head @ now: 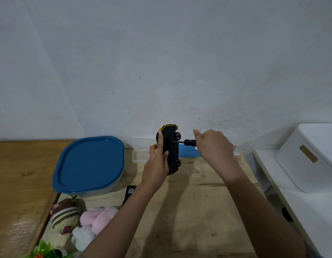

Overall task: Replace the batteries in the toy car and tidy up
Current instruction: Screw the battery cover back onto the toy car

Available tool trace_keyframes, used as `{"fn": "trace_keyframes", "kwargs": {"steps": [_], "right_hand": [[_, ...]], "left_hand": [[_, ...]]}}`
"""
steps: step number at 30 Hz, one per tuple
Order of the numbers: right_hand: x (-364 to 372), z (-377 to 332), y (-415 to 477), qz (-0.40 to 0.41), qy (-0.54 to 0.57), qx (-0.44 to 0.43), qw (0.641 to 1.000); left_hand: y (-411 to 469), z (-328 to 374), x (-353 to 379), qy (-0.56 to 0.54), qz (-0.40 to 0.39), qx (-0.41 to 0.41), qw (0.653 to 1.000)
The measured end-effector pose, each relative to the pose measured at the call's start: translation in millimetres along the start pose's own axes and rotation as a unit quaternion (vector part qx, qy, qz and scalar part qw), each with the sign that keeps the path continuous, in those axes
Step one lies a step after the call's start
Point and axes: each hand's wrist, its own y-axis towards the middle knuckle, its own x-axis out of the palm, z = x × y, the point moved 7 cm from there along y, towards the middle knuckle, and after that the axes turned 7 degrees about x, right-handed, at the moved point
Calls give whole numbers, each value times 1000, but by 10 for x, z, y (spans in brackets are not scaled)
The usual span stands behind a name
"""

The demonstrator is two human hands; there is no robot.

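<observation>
**Screwdriver on the underside of the toy car**

The toy car (171,149) is upright on its end above the wooden table (189,211), with its black underside facing right. The left hand (157,164) grips its left side. From the car's right, the right hand (215,148) is closed around a screwdriver (188,142), whose tip touches the underside. Left of the car lies a blue-lidded container (88,164).

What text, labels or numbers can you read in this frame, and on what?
Nothing is readable.
Black packet: white logo and print, too blurred to read.
Blue box behind the toy car: small white label, too blurred to read.
</observation>
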Motion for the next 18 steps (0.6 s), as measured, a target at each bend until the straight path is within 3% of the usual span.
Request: {"fn": "trace_keyframes", "kwargs": {"steps": [3,6,12,18], "right_hand": [[86,-22,-27,-100,98,-41,989],[139,-85,-52,-168,72,-101,978],[57,-154,-107,-72,-60,-147,985],[132,-127,-79,-47,-47,-134,989]], "left_hand": [[15,-33,-15,5,-3,-2,1000],[34,-68,-30,13,-4,-16,1000],[31,-100,-18,20,-16,-14,1000],[-10,-125,-25,1,-6,-6,1000]]}}
